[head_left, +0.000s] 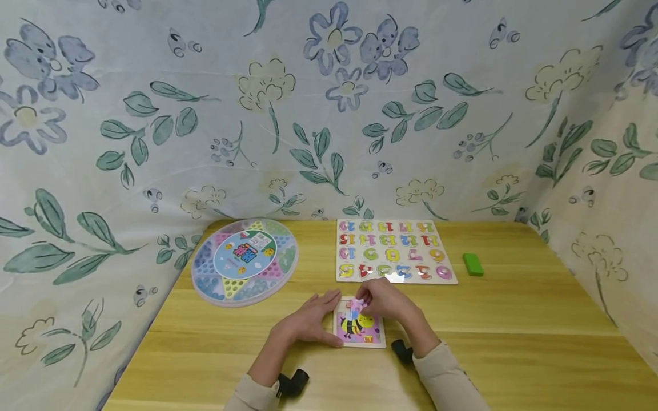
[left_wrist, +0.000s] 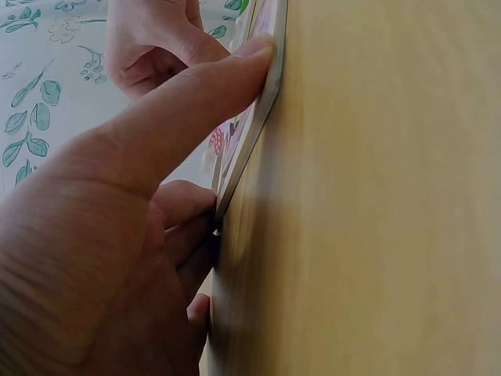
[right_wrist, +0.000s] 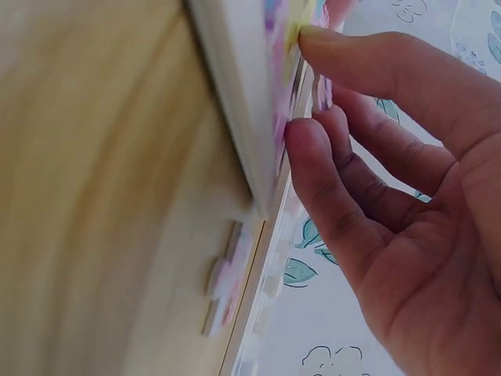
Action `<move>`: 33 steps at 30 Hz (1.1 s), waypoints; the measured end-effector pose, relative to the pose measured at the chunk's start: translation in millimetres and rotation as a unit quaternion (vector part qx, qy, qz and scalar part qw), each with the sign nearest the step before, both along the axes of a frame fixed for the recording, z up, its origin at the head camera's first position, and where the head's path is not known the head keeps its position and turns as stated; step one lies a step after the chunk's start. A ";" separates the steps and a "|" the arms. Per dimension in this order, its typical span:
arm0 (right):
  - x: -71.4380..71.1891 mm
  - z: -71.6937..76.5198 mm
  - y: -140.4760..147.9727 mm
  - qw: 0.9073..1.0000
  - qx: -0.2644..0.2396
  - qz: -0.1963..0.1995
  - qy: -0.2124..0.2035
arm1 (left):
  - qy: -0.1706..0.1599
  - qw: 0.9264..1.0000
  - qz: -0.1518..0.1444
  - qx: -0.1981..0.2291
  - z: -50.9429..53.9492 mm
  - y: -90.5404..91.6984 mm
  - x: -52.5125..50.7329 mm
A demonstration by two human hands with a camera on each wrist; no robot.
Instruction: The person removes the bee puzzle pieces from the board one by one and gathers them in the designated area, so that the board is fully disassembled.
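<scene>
Beige-sleeved left hand (head_left: 311, 319), spread wide, braces the square pale-framed bee puzzle (head_left: 360, 331), presumably against slippage; right hand (head_left: 386, 299), grip narrow, pinches a pink jigsaw piece (head_left: 355, 306).

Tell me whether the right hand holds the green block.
No, the right hand pinches a pink puzzle piece, while the green block lies apart on the table.

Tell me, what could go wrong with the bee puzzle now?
The held piece in the right grip is over the puzzle, so it might slip or go in crooked.
The left grip is at the puzzle's edge; if it let go, the puzzle could slide.
The right wrist view shows a loose piece on the table; the right grip might bump it away.
</scene>
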State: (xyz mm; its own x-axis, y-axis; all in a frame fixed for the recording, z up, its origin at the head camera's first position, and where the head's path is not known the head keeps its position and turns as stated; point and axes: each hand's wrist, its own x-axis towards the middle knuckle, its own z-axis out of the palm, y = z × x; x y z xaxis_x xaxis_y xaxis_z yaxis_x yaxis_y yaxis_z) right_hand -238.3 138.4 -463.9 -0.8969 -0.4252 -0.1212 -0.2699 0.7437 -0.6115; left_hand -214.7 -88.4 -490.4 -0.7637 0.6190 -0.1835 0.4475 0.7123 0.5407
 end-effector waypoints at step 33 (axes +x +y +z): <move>-0.6 -3.1 1.8 1.000 0.008 0.011 -0.027 | 0.002 1.000 -0.002 -0.002 -1.0 0.1 -0.2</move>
